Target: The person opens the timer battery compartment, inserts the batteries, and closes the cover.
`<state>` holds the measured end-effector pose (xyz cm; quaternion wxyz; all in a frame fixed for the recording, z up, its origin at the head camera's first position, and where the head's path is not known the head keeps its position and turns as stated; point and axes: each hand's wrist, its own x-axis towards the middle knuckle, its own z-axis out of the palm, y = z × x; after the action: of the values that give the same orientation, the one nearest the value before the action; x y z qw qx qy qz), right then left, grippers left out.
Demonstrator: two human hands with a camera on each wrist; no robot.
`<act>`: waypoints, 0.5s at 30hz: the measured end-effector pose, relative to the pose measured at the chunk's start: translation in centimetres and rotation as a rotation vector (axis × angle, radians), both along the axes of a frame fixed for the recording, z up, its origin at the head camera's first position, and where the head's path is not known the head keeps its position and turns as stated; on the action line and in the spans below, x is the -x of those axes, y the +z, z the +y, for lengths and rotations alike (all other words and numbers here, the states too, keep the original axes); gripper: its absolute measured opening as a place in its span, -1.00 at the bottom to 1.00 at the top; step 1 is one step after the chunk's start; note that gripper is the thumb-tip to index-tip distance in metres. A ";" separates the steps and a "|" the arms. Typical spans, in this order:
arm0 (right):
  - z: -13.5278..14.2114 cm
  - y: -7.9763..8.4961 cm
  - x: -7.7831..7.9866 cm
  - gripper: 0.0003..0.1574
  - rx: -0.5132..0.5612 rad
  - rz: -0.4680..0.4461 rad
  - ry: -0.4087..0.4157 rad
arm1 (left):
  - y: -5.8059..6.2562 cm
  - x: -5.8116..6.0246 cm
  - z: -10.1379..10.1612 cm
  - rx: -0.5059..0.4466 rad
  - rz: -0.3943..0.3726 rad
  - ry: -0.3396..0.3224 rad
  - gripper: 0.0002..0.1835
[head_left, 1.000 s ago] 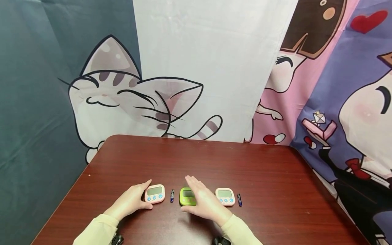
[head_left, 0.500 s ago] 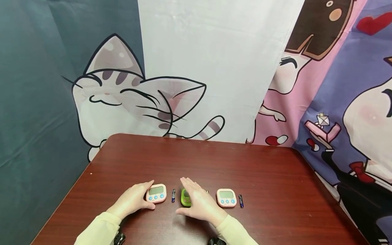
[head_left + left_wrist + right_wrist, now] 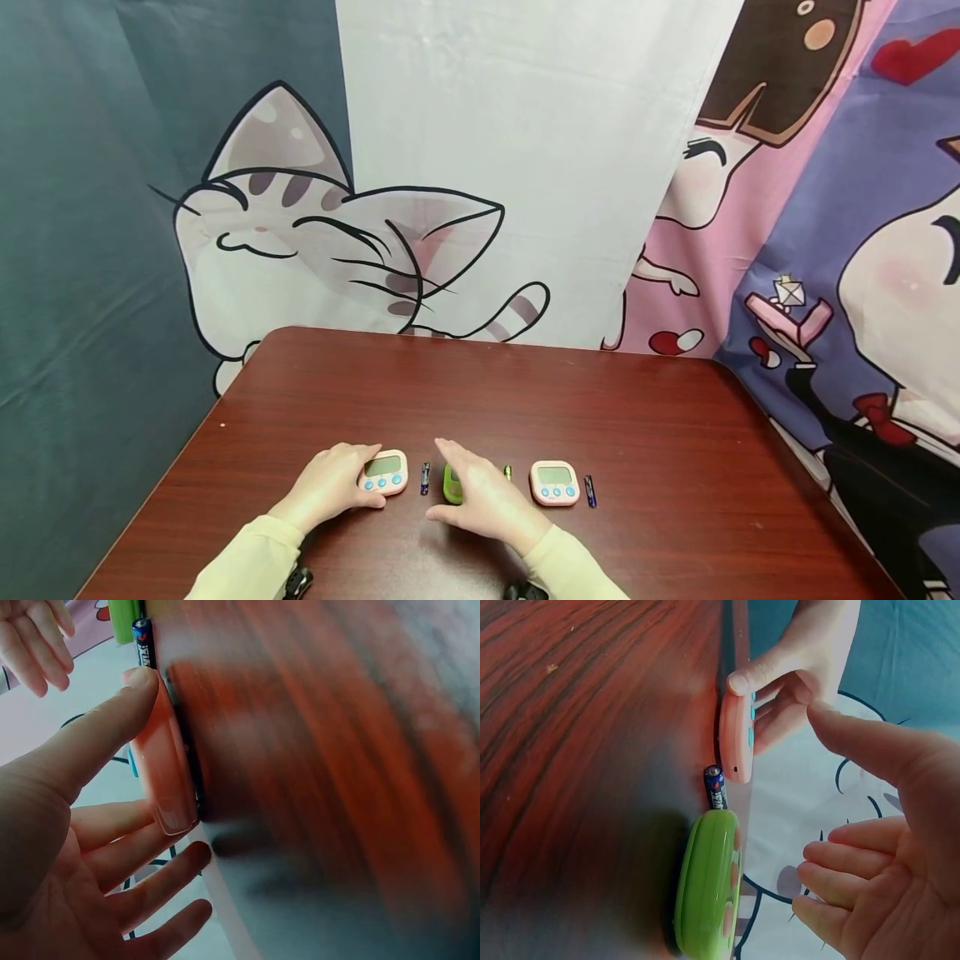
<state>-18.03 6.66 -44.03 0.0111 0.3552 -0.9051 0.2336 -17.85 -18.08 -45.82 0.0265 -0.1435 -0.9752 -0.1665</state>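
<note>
left hand (image 3: 330, 483) pinches pink timer (image 3: 385, 473), right hand (image 3: 491, 504) hovers empty, fingers extended, over green timer (image 3: 705, 885); a sideways nudge could roll the battery (image 3: 425, 479) between these timers away.

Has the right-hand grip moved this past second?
Yes, the right-hand grip shifted left in the head view, covering more of the green timer.

Moved the fingers of the right hand (image 3: 491, 504) leftward over the green timer (image 3: 452, 486), now hiding all but a strip of its left side. Exposed, just past that hand's right edge, a small, unclear object (image 3: 508, 472). Carried the fingers of the left hand (image 3: 326, 485) farther over the pale pink timer (image 3: 388, 472), now covering its upper left corner. Turned the head view slightly, shifting the counter (image 3: 480, 383) rightward.
</note>
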 end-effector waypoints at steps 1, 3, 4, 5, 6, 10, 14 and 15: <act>0.0 0.1 0.0 0.07 0.000 -0.001 -0.001 | 0.0 0.0 0.0 0.009 0.010 -0.001 -0.19; -0.1 0.1 0.0 0.04 -0.001 0.000 -0.001 | 0.1 0.0 0.1 0.023 0.038 -0.001 -0.22; -0.1 0.1 0.0 0.03 0.001 -0.001 0.000 | 0.1 0.0 0.2 0.027 0.050 -0.001 -0.24; -0.2 0.1 0.0 0.01 0.002 -0.006 -0.001 | 0.1 0.0 0.2 0.029 0.062 0.000 -0.25; -0.2 0.2 -0.1 0.00 0.002 -0.009 -0.002 | 0.1 0.0 0.2 0.028 0.074 0.003 -0.26; -0.1 0.1 -0.1 -0.03 0.007 0.002 0.000 | 0.2 0.0 0.3 0.020 0.106 0.019 -0.29; -0.1 0.1 -0.1 -0.06 0.020 0.024 -0.002 | 0.3 -0.1 0.2 0.017 0.134 0.011 -0.30; -0.2 0.1 -0.1 -0.08 0.023 0.029 -0.002 | 0.3 -0.2 0.2 0.016 0.142 0.005 -0.30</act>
<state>-17.95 6.51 -43.95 0.0289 0.3573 -0.9025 0.2389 -17.66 -17.85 -45.50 0.0949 -0.1527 -0.9725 -0.1478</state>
